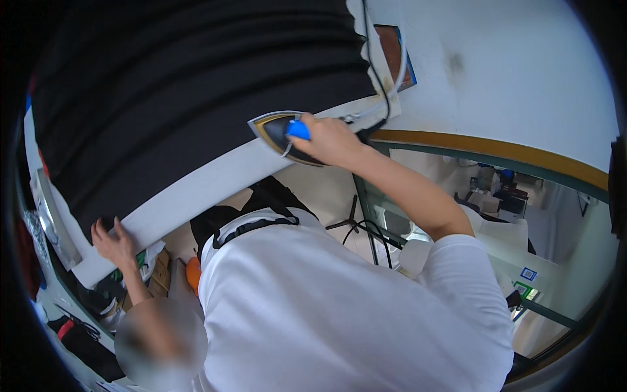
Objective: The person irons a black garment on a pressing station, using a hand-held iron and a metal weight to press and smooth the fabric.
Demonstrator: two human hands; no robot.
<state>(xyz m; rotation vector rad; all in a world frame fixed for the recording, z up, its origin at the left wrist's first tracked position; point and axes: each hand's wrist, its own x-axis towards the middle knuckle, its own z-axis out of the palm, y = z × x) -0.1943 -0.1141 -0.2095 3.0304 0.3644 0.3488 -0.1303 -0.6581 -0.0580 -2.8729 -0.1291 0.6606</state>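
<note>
A large black fabric (196, 88) lies with soft ridges over a white-covered ironing table (196, 196). My right hand (330, 139) grips the blue handle of a steam iron (277, 132) at the table's near edge; the iron's pointed tip lies at the fabric's border. A pale hose and a black cord run from the iron's rear towards the upper right. At the near left corner, my left hand (113, 244) rests with spread fingers at the fabric's edge, partly on the white cover. The iron's underside is hidden.
A metal piece (54, 220) stands along the table's left end. Bags and a cardboard box (159, 274) sit below, beside an orange object (193, 274). To the right are a white wall (490, 73) and a green-framed glass pane. A black stand base (350, 223) is on the floor.
</note>
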